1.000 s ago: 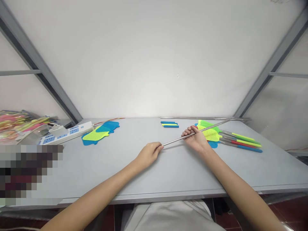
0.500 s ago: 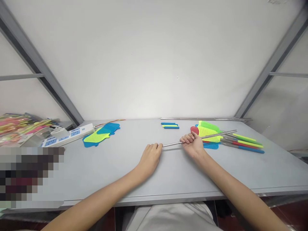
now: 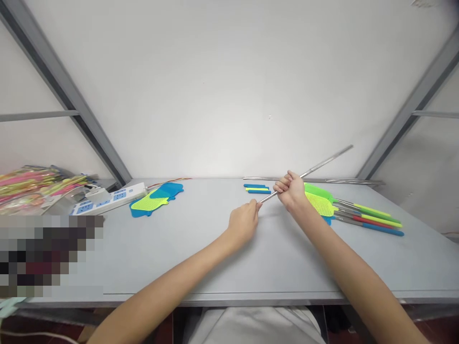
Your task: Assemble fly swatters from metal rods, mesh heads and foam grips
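Observation:
A thin telescopic metal rod point(image 3: 326, 161) slants up to the right above the table, its far end in front of the wall. My left hand point(image 3: 244, 220) is closed on its lower end. Higher up the rod, my right hand point(image 3: 291, 190) has its fingers wrapped round it. Behind my right wrist lie finished fly swatters with a green mesh head point(image 3: 321, 206), metal shafts and coloured handles point(image 3: 382, 220). Blue and yellow handle sleeves point(image 3: 257, 188) lie beyond my hands. Loose blue and yellow swatter heads point(image 3: 152, 201) overlap on the left.
More metal rods point(image 3: 351, 181) lie along the wall at the back. A white power strip point(image 3: 111, 199) with a plug and wires sits at the left, near bagged colourful items point(image 3: 32, 188). Grey frame posts point(image 3: 89, 129) stand at both sides. A pixelated patch covers the lower left.
Both hands have lifted the rod and shifted right in the scene, and its far end now points higher. The red swatter head is now hidden behind my right hand and arm.

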Motion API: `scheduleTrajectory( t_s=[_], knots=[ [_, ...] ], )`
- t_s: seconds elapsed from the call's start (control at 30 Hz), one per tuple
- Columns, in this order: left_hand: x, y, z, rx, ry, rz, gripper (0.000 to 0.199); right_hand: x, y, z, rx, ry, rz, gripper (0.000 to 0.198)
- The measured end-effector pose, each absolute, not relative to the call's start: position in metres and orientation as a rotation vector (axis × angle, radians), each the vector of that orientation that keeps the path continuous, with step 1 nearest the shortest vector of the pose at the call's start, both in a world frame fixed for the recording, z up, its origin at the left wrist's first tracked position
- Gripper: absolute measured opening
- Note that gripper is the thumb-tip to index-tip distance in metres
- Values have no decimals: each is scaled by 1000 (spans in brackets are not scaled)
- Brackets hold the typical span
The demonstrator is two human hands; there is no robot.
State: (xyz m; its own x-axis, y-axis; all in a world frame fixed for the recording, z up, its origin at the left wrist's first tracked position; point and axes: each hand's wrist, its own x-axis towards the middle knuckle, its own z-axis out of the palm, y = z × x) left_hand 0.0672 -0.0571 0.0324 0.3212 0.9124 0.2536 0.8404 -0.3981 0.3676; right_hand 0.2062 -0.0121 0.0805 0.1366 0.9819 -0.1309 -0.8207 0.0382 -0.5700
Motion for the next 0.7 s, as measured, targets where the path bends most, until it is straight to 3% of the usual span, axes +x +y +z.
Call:
scheduleTrajectory(
  t_s=[0.7],
  knots=[
    [85, -69, 6, 2012, 1519, 499, 36, 218, 1, 29, -646, -314, 1688, 38]
  ],
)
